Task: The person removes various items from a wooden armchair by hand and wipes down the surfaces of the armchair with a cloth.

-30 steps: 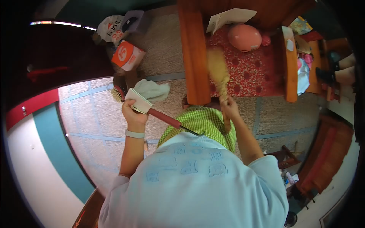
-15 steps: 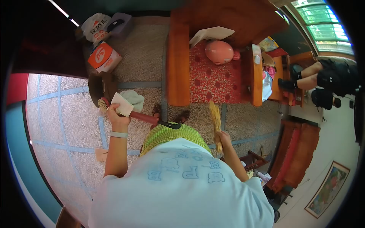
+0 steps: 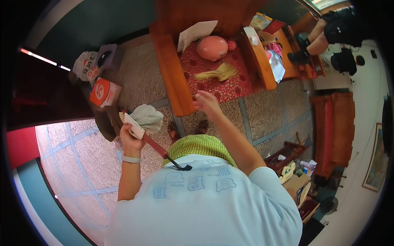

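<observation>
My left hand grips a bundle made up of a white flat pad, a brush with pale bristles, mostly hidden behind it, and a dark red handle with a black hooked end. A grey cloth lies against the pad's far side. My right hand is empty, its fingers apart, beside the end of the wooden armrest. Beyond it a straw hand broom rests on the red patterned seat, in front of a pink ball-like object.
A white board leans at the seat's back. An orange and white box, a plastic bag and a purple bin stand at left. At right are a person's legs and a low cluttered table.
The straw broom has left my right hand and now lies on the red seat. That hand has moved up and left. The view has shifted, and the cloth appears closer to my left hand.
</observation>
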Demonstrator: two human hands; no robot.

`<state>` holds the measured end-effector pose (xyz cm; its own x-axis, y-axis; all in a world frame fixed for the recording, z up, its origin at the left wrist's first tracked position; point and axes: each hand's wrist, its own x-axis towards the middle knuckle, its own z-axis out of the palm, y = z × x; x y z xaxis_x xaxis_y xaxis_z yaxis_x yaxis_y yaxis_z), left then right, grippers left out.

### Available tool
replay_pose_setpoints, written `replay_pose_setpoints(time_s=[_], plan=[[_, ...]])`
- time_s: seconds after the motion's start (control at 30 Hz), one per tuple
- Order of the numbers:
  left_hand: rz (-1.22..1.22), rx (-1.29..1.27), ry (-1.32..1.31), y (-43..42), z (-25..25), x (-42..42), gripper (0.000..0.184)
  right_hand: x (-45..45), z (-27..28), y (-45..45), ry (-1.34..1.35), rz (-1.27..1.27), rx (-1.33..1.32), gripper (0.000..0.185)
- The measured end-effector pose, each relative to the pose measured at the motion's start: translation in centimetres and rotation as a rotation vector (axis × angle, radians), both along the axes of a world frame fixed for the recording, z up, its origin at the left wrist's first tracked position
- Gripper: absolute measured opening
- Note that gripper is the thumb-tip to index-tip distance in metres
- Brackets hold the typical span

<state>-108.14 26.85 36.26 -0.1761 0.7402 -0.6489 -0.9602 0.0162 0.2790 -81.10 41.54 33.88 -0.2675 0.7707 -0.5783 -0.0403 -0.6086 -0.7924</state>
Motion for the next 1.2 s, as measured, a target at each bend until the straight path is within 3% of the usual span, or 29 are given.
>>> replay_pose_setpoints(time_s=[0.13,0.23,0.3,0.33,0.37,0.47,0.5,0.6,0.73,0.87,0.93,1.03,1.2], plan=[[-0.094,0.086,-0.146,3.6,1.3,3.4,0.039,-0.5,1.9,-2.4,0.008,0.189,0.067,0.062],[-0.206,0.147,-0.184,7.1,4.0,8.3,0.04,0.9,2.1,-1.9,0.113,0.286,0.345,0.066],[-0.264,0.182,-0.168,8.7,5.1,12.6,0.04,2.4,3.2,-1.1,0.27,0.307,0.759,0.065],[-0.31,0.207,-0.16,9.4,5.6,14.4,0.041,3.9,3.7,-0.8,0.277,0.288,0.767,0.065],[-0.331,0.27,-0.263,10.3,5.4,16.1,0.044,5.6,4.3,-0.5,0.255,0.255,0.657,0.062],[-0.408,0.208,-0.189,12.2,5.7,22.1,0.045,12.5,4.1,0.1,0.327,0.186,0.496,0.046],[-0.434,0.11,-0.102,13.0,5.8,24.2,0.035,15.2,3.0,0.2,0.253,0.17,0.553,0.045],[-0.516,0.052,-0.099,15.0,4.4,29.0,0.03,23.2,1.8,-0.3,0.097,0.044,0.637,0.041],[-0.506,-0.012,-0.1,17.9,4.2,34.3,0.036,33.4,1.2,-1.9,-0.208,-0.308,0.413,0.043],[-0.494,0.012,0.161,20.5,4.5,37.9,0.036,39.6,1.1,-3.3,-0.119,-0.786,0.126,0.047],[-0.479,0.04,0.244,21.9,4.1,39.3,0.034,41.8,-1.4,-4.1,0.0,-1.029,0.113,0.046],[-0.499,0.145,0.508,24.0,3.0,40.8,0.026,44.6,-3.9,-5.7,0.083,-1.085,0.159,0.042],[-0.502,0.305,0.661,28.1,1.9,43.4,0.021,45.9,-4.6,-6.7,0.074,-1.085,0.106,0.039]])
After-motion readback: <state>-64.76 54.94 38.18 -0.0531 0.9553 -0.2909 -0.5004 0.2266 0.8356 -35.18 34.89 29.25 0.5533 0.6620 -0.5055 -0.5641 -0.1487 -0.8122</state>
